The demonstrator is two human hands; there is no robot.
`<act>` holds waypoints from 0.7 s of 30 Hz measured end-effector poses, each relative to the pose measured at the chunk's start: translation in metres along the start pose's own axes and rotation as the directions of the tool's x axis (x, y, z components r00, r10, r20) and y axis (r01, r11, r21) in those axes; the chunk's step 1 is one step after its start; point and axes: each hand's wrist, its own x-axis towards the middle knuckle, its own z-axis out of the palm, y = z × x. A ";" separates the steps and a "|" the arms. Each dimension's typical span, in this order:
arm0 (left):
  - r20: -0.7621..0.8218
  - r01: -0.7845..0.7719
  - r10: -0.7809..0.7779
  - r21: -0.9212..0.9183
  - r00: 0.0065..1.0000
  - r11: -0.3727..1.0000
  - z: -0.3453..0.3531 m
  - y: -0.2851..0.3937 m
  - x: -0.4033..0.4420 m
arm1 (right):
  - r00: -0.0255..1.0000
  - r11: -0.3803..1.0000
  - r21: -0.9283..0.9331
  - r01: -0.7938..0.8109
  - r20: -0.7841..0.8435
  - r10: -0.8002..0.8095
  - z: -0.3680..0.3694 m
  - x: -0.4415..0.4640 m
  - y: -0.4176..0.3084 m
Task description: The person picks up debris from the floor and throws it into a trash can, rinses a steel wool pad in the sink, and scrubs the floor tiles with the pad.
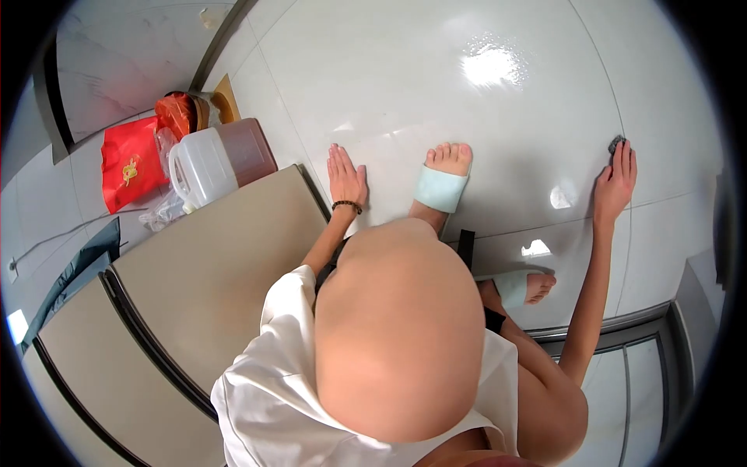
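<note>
My left hand [347, 176] lies flat on the pale tiled floor [373, 70], fingers stretched and held near each other, a dark beaded bracelet [347, 206] round its wrist. Far to the right, my right hand [615, 185] presses a small dark-grey steel wool scrubber [615, 143] against the floor at a tile joint. Its fingers reach along the scrubber's side, hiding part of it. Between the hands are my feet in pale blue slippers [438, 189], with a bent knee [397, 327] in the foreground.
A beige cabinet [210, 288] stands at the left. Behind it are a white plastic jug [208, 165], a brownish container [247, 149] and a red bag [132, 165]. A grey door frame [677, 350] runs along the lower right. The floor at the top shines as if wet.
</note>
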 end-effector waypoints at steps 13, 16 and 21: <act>-0.175 0.181 -0.264 -0.383 0.949 0.906 0.022 0.043 0.037 | 1.000 1.000 -0.014 0.014 0.018 -0.014 -0.004 0.001 -0.006; -0.187 0.122 -0.209 -0.393 0.960 0.911 0.016 0.061 0.045 | 1.000 1.000 -0.016 0.025 0.007 -0.024 -0.003 0.002 -0.006; -0.203 0.022 -0.128 -0.455 0.971 0.890 0.006 0.082 0.061 | 1.000 1.000 -0.005 0.019 0.018 -0.019 -0.001 0.001 -0.004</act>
